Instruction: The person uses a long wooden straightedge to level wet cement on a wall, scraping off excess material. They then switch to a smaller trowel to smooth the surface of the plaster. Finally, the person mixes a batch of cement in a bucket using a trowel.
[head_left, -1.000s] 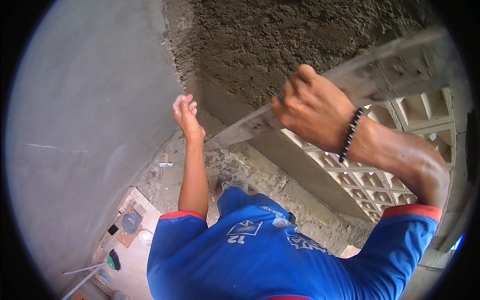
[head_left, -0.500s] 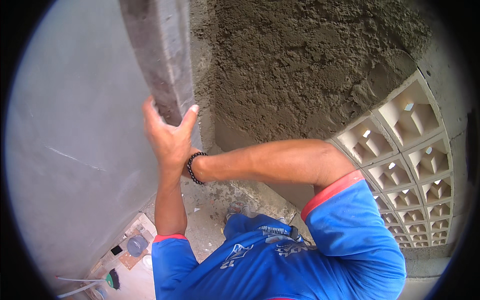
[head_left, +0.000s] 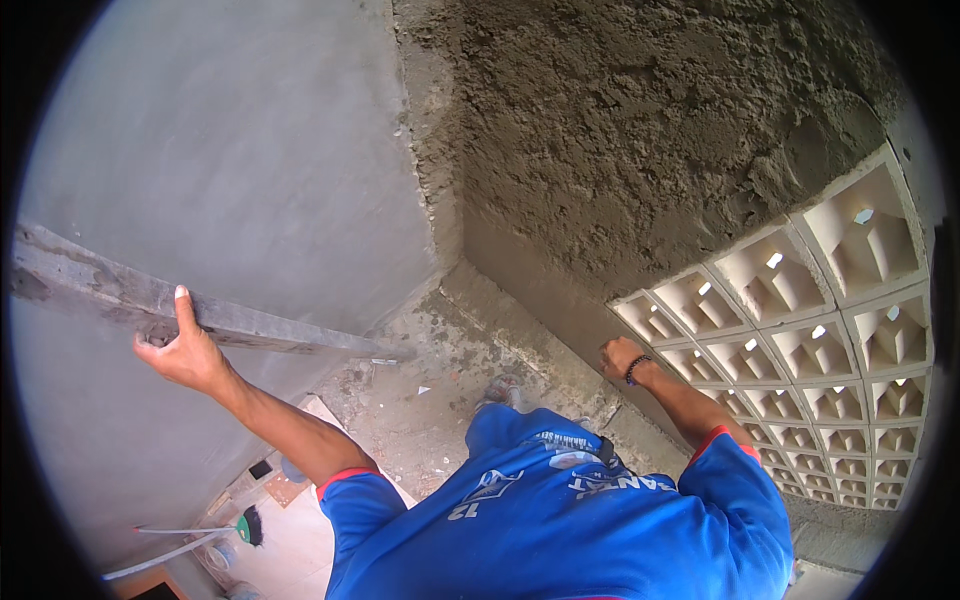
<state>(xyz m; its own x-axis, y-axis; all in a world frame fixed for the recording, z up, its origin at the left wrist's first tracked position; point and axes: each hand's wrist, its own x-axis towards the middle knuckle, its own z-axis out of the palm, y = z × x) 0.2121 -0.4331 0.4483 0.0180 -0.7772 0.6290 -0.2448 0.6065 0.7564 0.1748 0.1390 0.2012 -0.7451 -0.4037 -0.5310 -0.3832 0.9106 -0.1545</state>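
A long grey screed bar (head_left: 240, 322), crusted with mortar, slants from the far left edge down toward the floor by the corner. My left hand (head_left: 190, 350) is closed on the bar, its thumb up over the top edge. Over to the right, my right hand (head_left: 622, 358) is off the bar, with a dark bead bracelet on its wrist. Its fingers are curled and the palm is hidden, so I cannot make out whether it holds anything. It is nearest to the lower wall strip, beside the pale ventilation blocks (head_left: 775, 345).
Rough wet mortar (head_left: 640, 130) covers the wall ahead. A smooth grey wall (head_left: 270, 150) rises on the left and meets it at a corner. Debris dots the concrete floor (head_left: 425, 400). A green-headed broom (head_left: 248, 526) lies at the lower left on pale flooring.
The bar has swung from upright near the corner over to the left, held by my left hand. My right hand has come away from beside my left and moved right.
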